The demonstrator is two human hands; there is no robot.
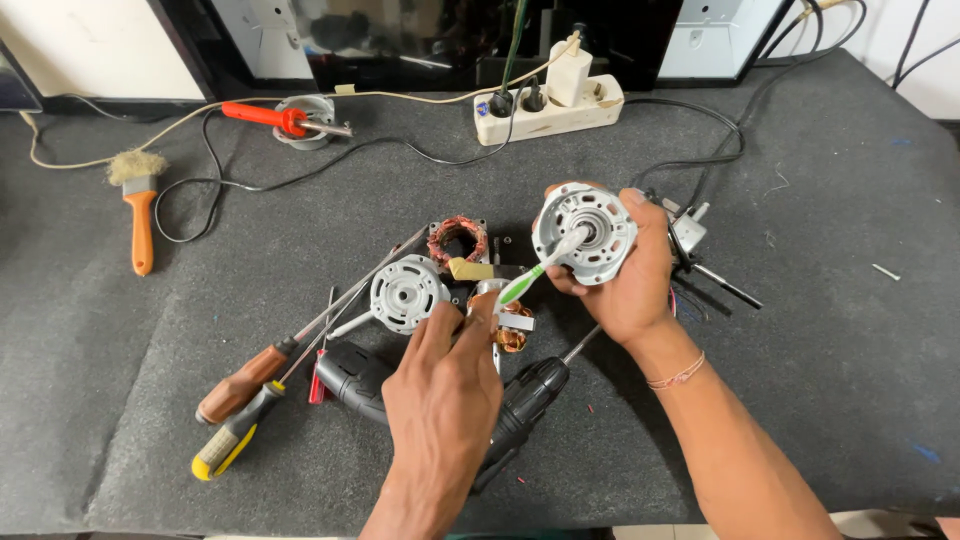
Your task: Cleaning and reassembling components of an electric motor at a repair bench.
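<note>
dark grey felt bench [820, 330] | far edge: power strip [548, 108], soldering iron [270, 117] | left: brush [139, 205] | centre: screwdrivers [262, 385], motor cover [407, 292], coil stator [458, 240], black drill [520, 400]

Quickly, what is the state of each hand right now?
Left hand: closed on a green-and-white toothbrush, its head at the motor cover.
Right hand: closed around a round metal motor cover, held up.
</note>
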